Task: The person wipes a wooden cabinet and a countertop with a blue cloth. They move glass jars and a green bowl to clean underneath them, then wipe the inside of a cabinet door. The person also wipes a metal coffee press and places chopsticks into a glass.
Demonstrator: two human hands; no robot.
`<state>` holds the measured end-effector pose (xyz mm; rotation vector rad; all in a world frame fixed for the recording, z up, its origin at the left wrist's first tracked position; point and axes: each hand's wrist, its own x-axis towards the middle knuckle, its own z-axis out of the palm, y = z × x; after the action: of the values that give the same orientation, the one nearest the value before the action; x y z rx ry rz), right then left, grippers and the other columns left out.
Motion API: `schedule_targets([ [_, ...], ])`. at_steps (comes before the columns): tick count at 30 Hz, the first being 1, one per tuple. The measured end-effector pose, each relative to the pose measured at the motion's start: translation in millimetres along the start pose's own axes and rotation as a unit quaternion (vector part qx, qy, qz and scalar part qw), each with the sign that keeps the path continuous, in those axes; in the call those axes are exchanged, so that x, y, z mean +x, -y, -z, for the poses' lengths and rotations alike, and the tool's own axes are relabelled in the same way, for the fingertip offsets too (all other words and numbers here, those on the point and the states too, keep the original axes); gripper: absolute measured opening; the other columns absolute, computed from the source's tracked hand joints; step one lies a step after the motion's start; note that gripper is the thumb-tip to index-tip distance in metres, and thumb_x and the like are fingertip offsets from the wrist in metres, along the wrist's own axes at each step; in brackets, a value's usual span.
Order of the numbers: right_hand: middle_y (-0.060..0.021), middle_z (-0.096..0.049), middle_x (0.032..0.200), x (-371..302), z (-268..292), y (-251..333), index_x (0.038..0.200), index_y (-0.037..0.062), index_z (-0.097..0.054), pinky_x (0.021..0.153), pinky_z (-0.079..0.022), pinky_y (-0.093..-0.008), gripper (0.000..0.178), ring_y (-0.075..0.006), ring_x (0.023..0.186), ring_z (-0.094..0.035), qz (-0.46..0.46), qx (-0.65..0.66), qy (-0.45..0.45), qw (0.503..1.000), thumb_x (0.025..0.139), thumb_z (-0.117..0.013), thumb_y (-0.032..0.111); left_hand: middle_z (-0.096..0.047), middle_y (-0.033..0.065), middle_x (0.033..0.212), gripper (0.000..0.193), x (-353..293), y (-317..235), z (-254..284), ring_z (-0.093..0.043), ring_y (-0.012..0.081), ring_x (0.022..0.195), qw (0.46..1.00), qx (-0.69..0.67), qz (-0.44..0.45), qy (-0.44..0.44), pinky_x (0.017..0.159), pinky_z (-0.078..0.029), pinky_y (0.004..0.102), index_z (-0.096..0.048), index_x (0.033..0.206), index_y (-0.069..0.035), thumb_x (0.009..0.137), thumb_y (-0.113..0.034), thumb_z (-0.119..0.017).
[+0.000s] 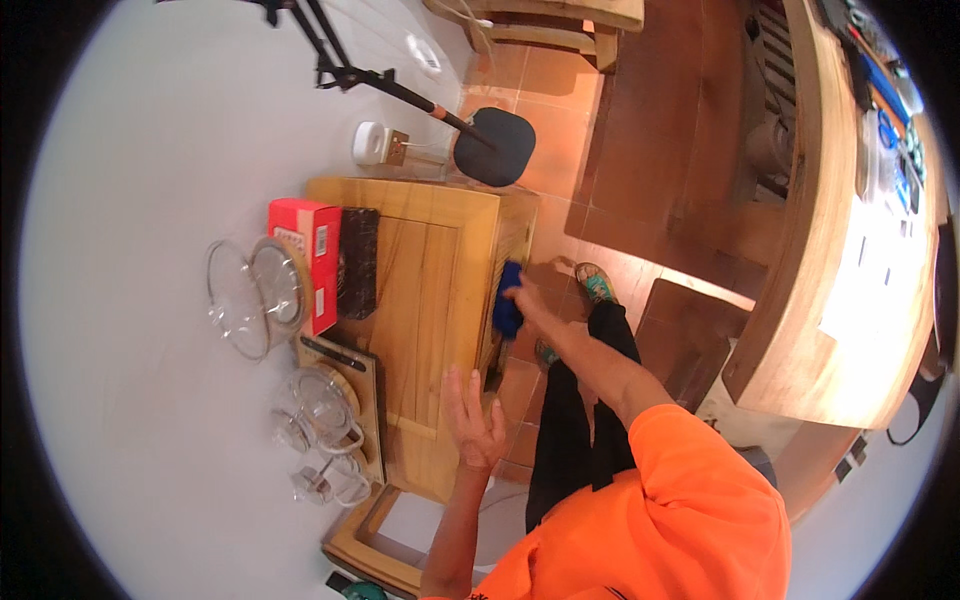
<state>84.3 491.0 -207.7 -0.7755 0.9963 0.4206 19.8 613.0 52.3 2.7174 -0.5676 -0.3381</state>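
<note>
A dark blue cloth point(509, 302) lies bunched against the front of the wooden cabinet point(425, 300). Gripping it is my right hand point(527, 300), its arm reaching out from an orange sleeve. My left hand point(478, 428) is open with fingers stretched out, over or resting at the near part of the cabinet's front edge; whether it touches the wood I cannot tell. Nothing is in that hand. The fingers of my right hand are partly hidden by the cloth.
Along the wall, the cabinet bears a red box point(318, 265), a black box point(358, 262), glass lids point(238, 300) and a tray point(372, 410) with a glass teapot point(325, 405). A lamp stand's base point(497, 147) stands beyond it. A wooden desk point(790, 340) is at right.
</note>
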Motion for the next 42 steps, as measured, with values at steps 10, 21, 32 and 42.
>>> schedule_targets([
  [10,-0.0244,-0.047,0.138,144.7,28.1,-85.3,0.141,-0.0043,-0.037,0.107,-0.034,-0.0370,0.064,-0.0353,0.127,-0.044,0.200,-0.051,-0.101,0.973,0.082,-0.057,0.008,-0.039,0.0268,0.146,0.048,-4.1,92.2,-35.2,-0.038,0.0442,0.134,0.968,0.166,-0.185,0.026,0.107,-0.027,0.0536,-0.049,0.136,-0.006,0.089,-0.015,-0.058],
  [21,-0.0259,-0.044,0.140,143.7,10.3,-79.4,0.137,-0.0050,-0.043,0.112,-0.028,-0.0399,0.062,-0.0400,0.132,-0.038,0.375,-0.012,-0.171,0.911,0.078,-0.055,0.008,-0.032,0.0284,0.150,0.058,-9.9,100.6,-32.4,-0.033,0.0478,0.136,0.956,0.215,-0.195,0.025,0.109,-0.027,0.0561,-0.037,0.142,-0.001,0.090,-0.017,-0.058],
  [32,-0.0181,-0.044,0.143,342.1,95.4,-89.2,0.139,0.0045,-0.044,0.112,-0.029,-0.0442,0.061,-0.0402,0.132,-0.038,0.390,-0.176,-0.258,0.866,0.079,-0.051,0.006,-0.035,0.0354,0.143,0.044,-16.7,98.0,-61.4,-0.036,0.0518,0.132,0.974,0.121,-0.146,-0.126,0.103,-0.035,0.0633,-0.055,0.129,-0.009,0.087,-0.017,-0.062],
  [42,-0.0226,-0.042,0.140,199.0,9.0,-385.4,0.143,0.0030,-0.037,0.112,-0.029,-0.0439,0.070,-0.0408,0.133,-0.036,0.189,-0.100,-0.078,0.974,0.075,-0.045,-0.007,-0.023,0.0336,0.151,0.065,-18.7,114.0,-50.3,-0.025,0.0513,0.139,0.977,0.110,-0.172,-0.067,0.112,-0.021,0.0600,-0.031,0.147,-0.005,0.089,-0.015,-0.058],
])
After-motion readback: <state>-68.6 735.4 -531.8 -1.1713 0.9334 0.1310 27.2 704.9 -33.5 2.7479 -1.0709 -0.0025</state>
